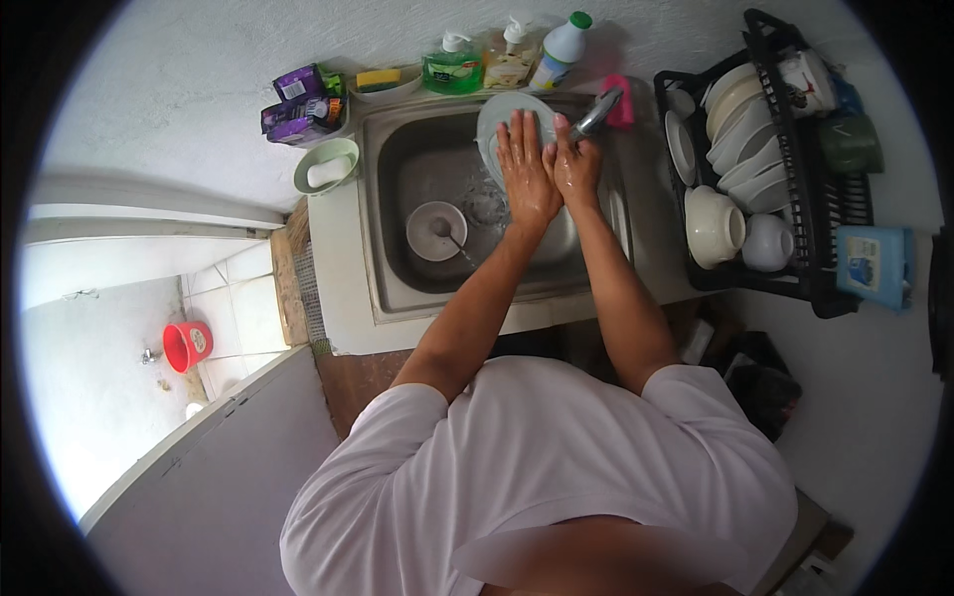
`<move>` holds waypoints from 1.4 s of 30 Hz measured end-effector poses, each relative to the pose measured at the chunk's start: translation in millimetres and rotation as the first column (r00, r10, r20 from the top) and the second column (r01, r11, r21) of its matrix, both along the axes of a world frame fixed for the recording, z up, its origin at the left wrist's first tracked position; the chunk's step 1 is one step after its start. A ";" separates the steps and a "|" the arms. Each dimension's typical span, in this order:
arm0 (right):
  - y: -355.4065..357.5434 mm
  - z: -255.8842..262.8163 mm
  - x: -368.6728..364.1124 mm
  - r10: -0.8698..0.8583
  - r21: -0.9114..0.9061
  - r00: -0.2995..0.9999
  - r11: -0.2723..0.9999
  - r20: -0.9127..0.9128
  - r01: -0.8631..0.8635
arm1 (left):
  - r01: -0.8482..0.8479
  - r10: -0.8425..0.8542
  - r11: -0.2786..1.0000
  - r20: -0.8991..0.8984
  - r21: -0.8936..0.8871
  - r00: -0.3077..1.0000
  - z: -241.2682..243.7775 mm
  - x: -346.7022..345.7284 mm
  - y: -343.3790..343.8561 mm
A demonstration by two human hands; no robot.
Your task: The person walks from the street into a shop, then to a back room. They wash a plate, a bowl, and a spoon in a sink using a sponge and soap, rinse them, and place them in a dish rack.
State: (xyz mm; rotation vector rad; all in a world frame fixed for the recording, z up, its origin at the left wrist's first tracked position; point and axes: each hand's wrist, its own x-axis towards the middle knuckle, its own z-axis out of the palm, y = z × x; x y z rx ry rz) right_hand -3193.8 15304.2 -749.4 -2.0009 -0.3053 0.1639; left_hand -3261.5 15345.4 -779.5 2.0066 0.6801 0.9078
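A pale round plate [493,115] is over the back of the metal sink [370,223]. My left hand [531,175] lies wet and flat over the plate, fingers extended and slightly apart. Beside it, touching near the thumb, is my right hand [577,167], its fingers curled close to the plate's right edge and below the faucet [598,112]; whether they grip the rim cannot be told. Water splashes on the sink floor left of my hands. A small bowl [426,242] with a spoon [443,227] in it sits at the sink's left.
A black dish rack [790,141] with plates and bowls stands right. Along the back wall are a green soap bottle [452,71], a pump bottle [511,63], a white bottle [563,48] and a yellow sponge [378,80]. A green soap dish [302,179] is at left.
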 end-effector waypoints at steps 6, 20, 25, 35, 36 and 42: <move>-41.4 -17.2 -19.4 -0.148 0.097 0.987 0.983 -0.063 0.153 | -0.019 -0.074 0.779 -0.121 -0.627 0.990 -9.5 24.3 4.7; -36.4 -11.5 -4.5 0.039 0.161 0.998 0.986 0.040 -0.045 | -0.123 0.158 0.818 0.013 -0.562 0.987 -48.1 0.5 56.7; -0.5 -12.0 18.8 0.042 -0.081 0.997 0.996 -0.064 -0.047 | -0.179 -0.103 0.447 -0.249 -0.877 0.963 -41.3 -60.4 116.5; 21.0 -27.4 12.5 0.413 0.450 0.488 0.892 -0.769 -0.045 | 0.289 -0.274 0.930 0.092 -0.228 0.957 15.6 -98.9 49.9; 13.3 -23.3 9.1 0.541 0.583 0.424 0.812 -0.727 -0.036 | 0.403 -0.397 0.894 0.069 -0.195 0.915 9.8 -89.0 39.8; -11.7 -4.6 -36.3 0.421 0.672 0.593 0.679 -0.687 0.296 | 0.469 -0.547 0.820 -0.204 -0.328 0.812 -26.0 -1.2 20.4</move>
